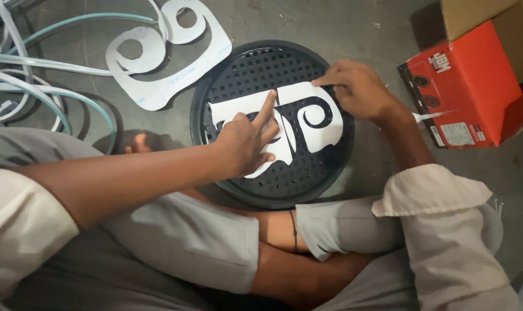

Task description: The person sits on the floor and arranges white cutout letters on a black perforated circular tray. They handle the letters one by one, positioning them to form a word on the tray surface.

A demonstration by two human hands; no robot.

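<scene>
Left hand [247, 144] presses an outstretched forefinger on the middle of the white cutout [307, 118], holding nothing. Right hand [356, 86] pinches the cutout's upper edge, near the far rim of the round black grille [227, 80] on the floor.

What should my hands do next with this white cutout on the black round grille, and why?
Probably slide the left hand along the white cutout to flatten it on the grille, since the right hand pins only its top edge.
</scene>
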